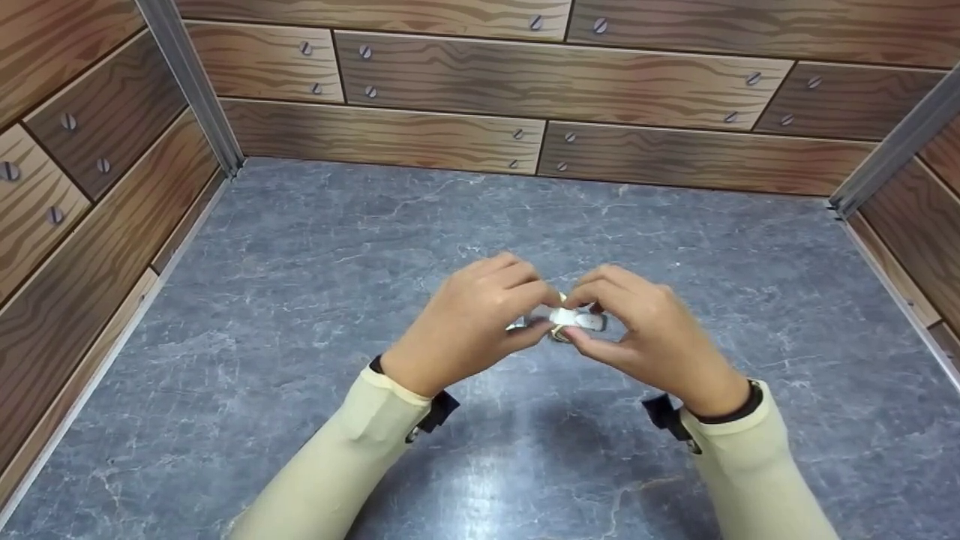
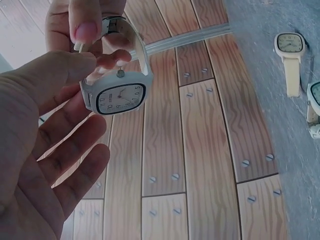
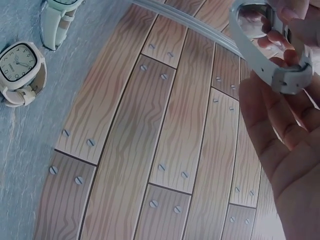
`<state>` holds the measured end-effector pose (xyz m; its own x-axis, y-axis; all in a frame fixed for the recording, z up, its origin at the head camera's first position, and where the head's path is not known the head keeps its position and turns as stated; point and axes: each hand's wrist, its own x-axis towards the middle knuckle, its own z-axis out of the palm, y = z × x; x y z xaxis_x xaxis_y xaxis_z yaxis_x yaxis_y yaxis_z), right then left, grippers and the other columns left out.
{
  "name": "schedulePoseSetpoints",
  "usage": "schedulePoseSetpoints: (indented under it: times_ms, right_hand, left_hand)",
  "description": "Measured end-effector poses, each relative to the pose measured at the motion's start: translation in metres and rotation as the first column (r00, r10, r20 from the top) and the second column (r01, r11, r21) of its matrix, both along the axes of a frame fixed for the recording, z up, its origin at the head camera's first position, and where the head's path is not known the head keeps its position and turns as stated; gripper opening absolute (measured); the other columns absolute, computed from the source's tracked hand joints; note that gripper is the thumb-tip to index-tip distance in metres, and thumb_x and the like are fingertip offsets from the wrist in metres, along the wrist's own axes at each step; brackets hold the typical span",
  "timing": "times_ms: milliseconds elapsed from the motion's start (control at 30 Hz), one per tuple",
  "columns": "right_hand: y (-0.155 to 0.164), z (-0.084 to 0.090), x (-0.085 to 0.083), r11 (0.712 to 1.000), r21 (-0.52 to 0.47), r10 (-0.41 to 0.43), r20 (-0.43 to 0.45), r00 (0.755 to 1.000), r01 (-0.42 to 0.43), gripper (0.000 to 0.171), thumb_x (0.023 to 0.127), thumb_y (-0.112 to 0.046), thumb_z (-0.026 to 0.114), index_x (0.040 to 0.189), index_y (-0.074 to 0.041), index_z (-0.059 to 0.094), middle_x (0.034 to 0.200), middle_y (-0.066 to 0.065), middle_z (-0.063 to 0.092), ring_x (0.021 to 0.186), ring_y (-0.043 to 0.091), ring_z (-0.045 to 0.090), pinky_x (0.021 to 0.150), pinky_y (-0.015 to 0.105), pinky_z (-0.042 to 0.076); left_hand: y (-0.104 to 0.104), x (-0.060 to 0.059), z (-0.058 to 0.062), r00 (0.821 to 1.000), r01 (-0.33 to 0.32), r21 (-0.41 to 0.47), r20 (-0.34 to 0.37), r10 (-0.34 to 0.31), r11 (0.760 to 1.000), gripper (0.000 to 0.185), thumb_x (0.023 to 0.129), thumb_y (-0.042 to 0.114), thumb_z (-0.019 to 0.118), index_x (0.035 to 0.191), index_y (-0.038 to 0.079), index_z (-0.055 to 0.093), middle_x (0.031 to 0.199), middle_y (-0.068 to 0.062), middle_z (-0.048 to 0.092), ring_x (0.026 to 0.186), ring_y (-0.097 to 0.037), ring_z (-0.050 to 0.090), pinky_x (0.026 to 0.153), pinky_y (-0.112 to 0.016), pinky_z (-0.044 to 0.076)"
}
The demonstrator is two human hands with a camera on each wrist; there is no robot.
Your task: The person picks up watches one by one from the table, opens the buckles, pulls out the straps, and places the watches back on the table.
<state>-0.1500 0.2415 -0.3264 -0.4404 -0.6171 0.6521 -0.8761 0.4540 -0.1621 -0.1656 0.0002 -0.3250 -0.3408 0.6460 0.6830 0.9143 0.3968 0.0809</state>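
A wristwatch with a white squarish case [image 2: 120,98] and a pale strap hangs between my two hands, which meet near the middle of the head view. My left hand [image 1: 487,307] pinches it at the side of the case, thumb against the strap end and the lower fingers spread loosely. From the other side, my right hand [image 1: 641,315] grips the strap between thumb and fingers. In the right wrist view the strap [image 3: 267,70] forms a loop with its buckle toward the palm. Fingertips of both hands hide part of the strap.
On the grey marbled table [image 1: 337,247] lie more watches: a cream-strapped watch [image 2: 290,45] and a white watch [image 3: 20,65] with its strap looped. In the head view my hands mostly cover them. Wood-patterned panels [image 1: 450,71] wall in the back and sides.
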Motion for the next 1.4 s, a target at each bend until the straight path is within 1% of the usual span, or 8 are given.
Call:
schedulePoseSetpoints:
  times_ms: [133,167,333,667,933,1133,1233,1400]
  right_hand:
    - [-0.0007,0.0002,0.0000,1.000,-0.027,0.011,-0.036,0.999,-0.012,0.009,0.095,-0.013,0.072,0.102,-0.007,0.070,0.099,0.003,0.069,0.074,0.010,0.060,0.067,0.018,0.050]
    - [-0.0010,0.0002,0.0002,0.999,-0.034,0.012,-0.036,0.999,-0.013,0.010,0.097,-0.016,0.070,0.101,-0.007,0.070,0.098,0.003,0.069,0.074,0.010,0.059,0.067,0.018,0.049]
    - [-0.0022,0.0006,0.0021,0.999,-0.054,0.004,-0.017,1.000,-0.005,0.024,0.104,-0.028,0.063,0.097,-0.007,0.071,0.096,0.003,0.069,0.073,0.010,0.059,0.065,0.019,0.048]
    - [-0.0013,0.0012,0.0024,0.997,-0.076,0.009,0.017,1.000,-0.007,0.027,0.104,-0.030,0.063,0.095,-0.006,0.071,0.095,0.004,0.069,0.076,0.011,0.060,0.068,0.017,0.048]
    - [0.0021,0.0020,0.0014,0.998,-0.066,0.006,-0.006,1.000,-0.006,0.016,0.100,-0.021,0.069,0.098,-0.006,0.070,0.096,0.005,0.069,0.075,0.012,0.059,0.068,0.018,0.047]
    - [0.0018,0.0023,0.0021,0.998,-0.068,-0.013,-0.003,1.000,0.013,0.026,0.104,-0.030,0.062,0.096,-0.006,0.070,0.095,0.004,0.069,0.075,0.011,0.059,0.067,0.018,0.047]
    - [0.0011,0.0025,0.0025,0.997,-0.072,-0.017,-0.004,1.000,0.017,0.027,0.105,-0.030,0.061,0.096,-0.007,0.070,0.095,0.003,0.069,0.075,0.011,0.059,0.068,0.018,0.047]
    - [0.0003,0.0024,0.0029,0.998,-0.067,-0.015,-0.007,1.000,0.015,0.027,0.105,-0.030,0.061,0.097,-0.006,0.070,0.095,0.004,0.068,0.075,0.010,0.058,0.067,0.017,0.046]
  left_hand:
    - [0.0016,0.0009,0.0006,1.000,0.009,0.008,-0.009,-0.008,1.000,0.013,0.093,0.018,0.079,0.104,0.013,0.074,0.098,0.002,0.071,0.092,-0.015,0.064,0.083,-0.024,0.053]
    - [0.0018,0.0009,0.0006,1.000,0.010,0.013,-0.009,-0.010,1.000,0.013,0.092,0.018,0.079,0.103,0.013,0.074,0.097,0.002,0.071,0.092,-0.015,0.064,0.082,-0.024,0.052]
    - [0.0013,0.0003,0.0006,1.000,0.023,0.028,-0.001,-0.023,0.999,0.012,0.092,0.018,0.078,0.102,0.013,0.074,0.097,0.002,0.070,0.093,-0.015,0.063,0.082,-0.024,0.052]
    - [-0.0007,-0.0021,-0.0003,1.000,0.011,0.025,0.012,-0.011,1.000,0.011,0.091,0.017,0.077,0.101,0.013,0.073,0.097,0.002,0.069,0.095,-0.016,0.063,0.085,-0.024,0.053]
    - [-0.0016,-0.0018,0.0010,0.998,-0.016,0.015,0.062,0.015,1.000,0.009,0.092,0.018,0.075,0.099,0.014,0.071,0.098,0.002,0.068,0.093,-0.014,0.060,0.080,-0.024,0.051]
    - [-0.0012,-0.0014,0.0008,0.997,-0.024,0.012,0.074,0.023,1.000,0.009,0.093,0.017,0.074,0.100,0.014,0.071,0.100,0.002,0.068,0.093,-0.014,0.060,0.079,-0.024,0.051]
    - [-0.0007,-0.0009,0.0008,0.998,-0.023,0.017,0.066,0.021,1.000,0.009,0.092,0.017,0.073,0.101,0.014,0.071,0.100,0.002,0.069,0.093,-0.014,0.060,0.079,-0.024,0.051]
    - [-0.0004,0.0006,0.0011,0.999,-0.023,0.003,0.048,0.023,1.000,0.012,0.095,0.022,0.071,0.104,0.014,0.073,0.101,0.002,0.069,0.094,-0.015,0.061,0.080,-0.023,0.052]
